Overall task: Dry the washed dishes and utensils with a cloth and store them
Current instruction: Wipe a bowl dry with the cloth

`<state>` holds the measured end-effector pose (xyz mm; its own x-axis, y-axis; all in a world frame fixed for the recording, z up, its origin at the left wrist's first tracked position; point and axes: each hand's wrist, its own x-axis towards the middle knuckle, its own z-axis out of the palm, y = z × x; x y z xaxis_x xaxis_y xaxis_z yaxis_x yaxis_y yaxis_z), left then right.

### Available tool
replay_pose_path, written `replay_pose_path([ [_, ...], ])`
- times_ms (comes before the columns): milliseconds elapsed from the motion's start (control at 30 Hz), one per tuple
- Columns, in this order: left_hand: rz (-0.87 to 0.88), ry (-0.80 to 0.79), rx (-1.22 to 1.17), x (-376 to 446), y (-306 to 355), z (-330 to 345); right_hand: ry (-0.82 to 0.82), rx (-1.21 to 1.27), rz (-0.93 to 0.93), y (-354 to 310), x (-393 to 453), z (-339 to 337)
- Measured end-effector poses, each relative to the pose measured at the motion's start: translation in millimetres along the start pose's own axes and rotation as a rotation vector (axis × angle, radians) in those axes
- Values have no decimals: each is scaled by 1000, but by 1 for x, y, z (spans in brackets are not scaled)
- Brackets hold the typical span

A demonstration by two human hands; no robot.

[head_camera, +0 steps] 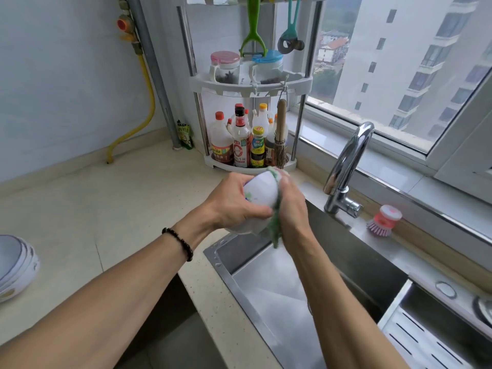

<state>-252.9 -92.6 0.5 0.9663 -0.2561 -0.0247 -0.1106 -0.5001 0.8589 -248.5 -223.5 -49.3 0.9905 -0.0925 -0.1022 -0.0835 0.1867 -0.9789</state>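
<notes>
Nearest, at the left edge, a stack of bowls (16, 265) sits on the pale surface (106, 209). Above the steel sink (279, 302), the left hand (229, 203) grips a white bowl (259, 193) turned on its side, fingers curled round its outside. The right hand (291, 206) clasps a green cloth (277, 225) against the bowl's rim, and the cloth's end hangs down. Beyond stand the faucet (346, 166), a pink dish brush (383, 221) and a corner rack (250, 83) of bottles.
</notes>
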Motion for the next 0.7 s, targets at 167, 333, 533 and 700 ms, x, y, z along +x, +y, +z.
replay_pose_path([
  [167, -3, -26, 39, -1, -3, -5, -90, -156, -158, 13, -5, 4],
  [333, 22, -88, -287, -10, 7, -15, 13, 358, 465, 5, 16, -16],
  [533, -180, -352, -153, -5, 5, -29, 78, 95, 301, 2, 15, -22],
  [700, -181, -257, 21, -1, 3, -12, -104, -337, -49, -19, 15, -10],
])
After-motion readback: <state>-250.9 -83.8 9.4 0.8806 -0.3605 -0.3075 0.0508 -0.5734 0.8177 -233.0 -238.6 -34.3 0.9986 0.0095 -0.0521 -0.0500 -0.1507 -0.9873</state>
